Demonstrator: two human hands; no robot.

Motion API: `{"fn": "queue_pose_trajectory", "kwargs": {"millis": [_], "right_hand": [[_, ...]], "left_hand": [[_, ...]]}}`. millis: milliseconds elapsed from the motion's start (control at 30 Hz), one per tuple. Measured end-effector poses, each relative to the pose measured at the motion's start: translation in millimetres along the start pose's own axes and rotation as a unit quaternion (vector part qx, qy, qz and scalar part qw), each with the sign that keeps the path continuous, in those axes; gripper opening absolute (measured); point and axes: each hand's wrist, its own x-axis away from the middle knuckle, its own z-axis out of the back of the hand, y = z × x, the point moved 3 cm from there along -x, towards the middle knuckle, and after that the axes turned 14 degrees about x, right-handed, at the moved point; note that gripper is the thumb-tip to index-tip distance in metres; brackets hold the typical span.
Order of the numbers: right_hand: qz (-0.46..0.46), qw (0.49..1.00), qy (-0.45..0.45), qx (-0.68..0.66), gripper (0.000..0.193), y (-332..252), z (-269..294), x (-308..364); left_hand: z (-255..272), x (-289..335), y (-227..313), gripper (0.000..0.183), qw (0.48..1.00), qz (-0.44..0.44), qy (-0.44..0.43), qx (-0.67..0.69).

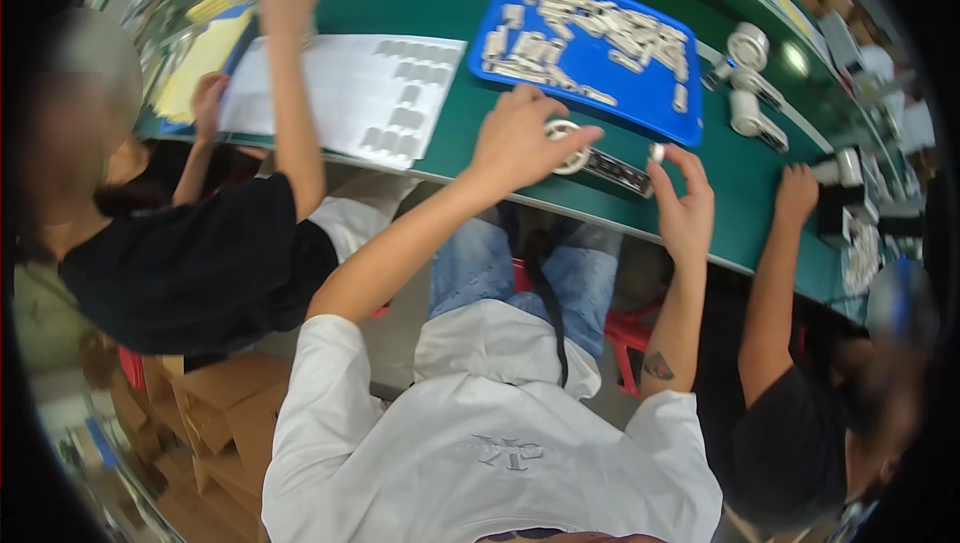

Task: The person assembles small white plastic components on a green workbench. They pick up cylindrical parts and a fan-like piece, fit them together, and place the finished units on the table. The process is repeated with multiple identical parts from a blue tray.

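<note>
White tape roll (pixel 566 133) gripped, left hand (pixel 522 138) | right hand (pixel 683 198) pinches small, perhaps metal part (pixel 657 152)

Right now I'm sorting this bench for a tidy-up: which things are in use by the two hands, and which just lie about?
In use:
left hand
white ring
dark strip
right hand
small white part

Lying about:
blue tray of pale parts
white sheet
white rollers

Long green workbench (pixel 480 113), red stool (pixel 630 335), cardboard boxes (pixel 215 408)
</note>
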Motion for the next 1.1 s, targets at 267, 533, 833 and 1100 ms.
{"fn": "queue_pose_trajectory", "kwargs": {"millis": [267,533,833,1100], "right_hand": [[0.119,0.986,-0.005,0.115,0.025,-19.8,0.5,-3.9],[0.129,0.983,-0.021,0.125,0.026,-27.9,-22.0,-13.2],[0.069,0.99,-0.029,0.121,0.021,-30.0,-23.3,-11.2],[0.15,0.955,-0.003,0.257,0.014,-50.8,-27.3,-7.3]], "left_hand": [[-12.9,-20.0,7.7,0.041,0.971,-0.149,-0.151,0.107],[-16.8,-22.2,4.8,0.041,0.971,-0.131,-0.174,0.097],[-20.4,-18.6,2.9,0.036,0.973,-0.139,-0.151,0.109],[-16.4,-13.3,-0.2,0.031,0.961,-0.196,-0.145,0.129]]}}
